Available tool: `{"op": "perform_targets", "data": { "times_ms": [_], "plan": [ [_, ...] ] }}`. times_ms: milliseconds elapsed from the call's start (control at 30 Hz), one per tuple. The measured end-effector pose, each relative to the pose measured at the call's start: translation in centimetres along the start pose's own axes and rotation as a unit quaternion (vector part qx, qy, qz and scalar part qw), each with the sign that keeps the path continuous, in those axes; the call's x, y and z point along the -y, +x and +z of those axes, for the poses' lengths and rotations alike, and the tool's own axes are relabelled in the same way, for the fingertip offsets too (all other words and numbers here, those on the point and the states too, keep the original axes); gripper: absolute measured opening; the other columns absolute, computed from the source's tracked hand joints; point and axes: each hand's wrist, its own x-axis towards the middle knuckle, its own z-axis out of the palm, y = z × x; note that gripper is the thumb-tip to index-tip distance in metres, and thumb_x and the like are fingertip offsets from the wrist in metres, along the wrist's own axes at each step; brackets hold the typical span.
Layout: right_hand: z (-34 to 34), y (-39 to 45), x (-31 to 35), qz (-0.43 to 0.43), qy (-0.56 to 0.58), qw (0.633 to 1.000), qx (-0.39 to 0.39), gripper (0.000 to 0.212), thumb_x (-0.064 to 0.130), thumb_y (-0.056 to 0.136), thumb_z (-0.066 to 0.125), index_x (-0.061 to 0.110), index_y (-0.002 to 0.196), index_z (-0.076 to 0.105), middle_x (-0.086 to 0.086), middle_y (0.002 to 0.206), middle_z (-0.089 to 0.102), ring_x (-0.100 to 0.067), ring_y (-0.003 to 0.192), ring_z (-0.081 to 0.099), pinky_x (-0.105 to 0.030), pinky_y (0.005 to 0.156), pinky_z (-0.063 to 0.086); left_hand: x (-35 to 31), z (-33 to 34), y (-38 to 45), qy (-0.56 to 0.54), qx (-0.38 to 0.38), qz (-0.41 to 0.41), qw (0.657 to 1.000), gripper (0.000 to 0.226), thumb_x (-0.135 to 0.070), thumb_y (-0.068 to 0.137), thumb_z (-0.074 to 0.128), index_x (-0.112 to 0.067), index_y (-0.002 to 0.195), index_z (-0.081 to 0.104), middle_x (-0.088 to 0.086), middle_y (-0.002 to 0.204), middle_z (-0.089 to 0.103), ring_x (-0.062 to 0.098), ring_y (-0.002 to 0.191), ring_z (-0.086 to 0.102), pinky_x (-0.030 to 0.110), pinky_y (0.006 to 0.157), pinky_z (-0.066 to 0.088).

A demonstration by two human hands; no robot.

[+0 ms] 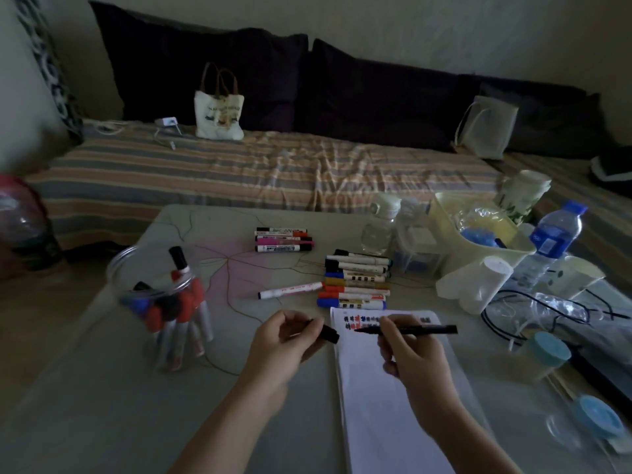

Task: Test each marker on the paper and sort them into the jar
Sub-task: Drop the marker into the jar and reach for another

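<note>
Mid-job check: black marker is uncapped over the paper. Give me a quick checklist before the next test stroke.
1. Cap off: ok, left hand holds the black cap, apart from the marker.
2. Grip on black marker: ok, right hand pinches the barrel.
3. Tip over paper: ok, it points at the earlier colour marks.
4. Tip touching paper: cannot tell.
5. Blank space below the marks: ok.
6. Jar ready: ok, open-topped, already holding markers.
</note>
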Motion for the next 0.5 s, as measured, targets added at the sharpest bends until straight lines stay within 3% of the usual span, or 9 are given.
{"op": "perform_targets", "data": {
  "times_ms": [100,200,300,500],
  "plan": [
    [1.6,-1.1,0.1,0.021,0.05,0.998,0.021,0.016,0.022,0.091,0.062,0.007,0.096,0.065,-0.006,0.075,0.066,-0.015,0.068,0.057,-0.028,0.063,0.047,-0.1,-1.6,-0.6,-0.111,-0.018,-0.054,0.992,0.016,-0.004,0.083,0.071,0.002,0.096,0.063,0.018,0.095,0.073,0.024,0.086,0.071,0.027,0.074,0.058],
    [3.3,-1.6,1.0,0.001,0.051,0.998,0.043,0.022,0.025,0.083,0.067,0.005,0.093,0.067,-0.007,0.075,0.07,-0.013,0.066,0.06,-0.028,0.062,0.048,-0.6,-2.7,-0.7,-0.188,-0.046,-0.052,0.98,0.018,-0.001,0.085,0.068,0.006,0.1,0.062,0.023,0.098,0.071,0.023,0.08,0.072,0.02,0.063,0.057],
    [4.4,-1.7,1.4,-0.008,0.05,0.998,0.035,0.022,0.024,0.083,0.069,0.004,0.091,0.07,-0.008,0.074,0.071,-0.011,0.062,0.06,-0.028,0.059,0.048,-1.1,-3.3,-0.5,-0.216,-0.069,-0.05,0.973,0.01,0.0,0.086,0.066,0.004,0.094,0.062,0.024,0.094,0.071,0.018,0.069,0.072,0.019,0.057,0.055],
    [5.5,-1.4,1.0,-0.012,0.024,0.999,0.038,0.019,0.023,0.087,0.068,0.004,0.091,0.071,-0.011,0.077,0.073,-0.014,0.065,0.059,-0.028,0.058,0.048,-1.3,-3.3,-0.2,-0.207,-0.064,-0.052,0.975,0.013,-0.003,0.083,0.07,0.002,0.093,0.064,0.018,0.091,0.074,0.018,0.075,0.073,0.019,0.061,0.056]
  ]
}}
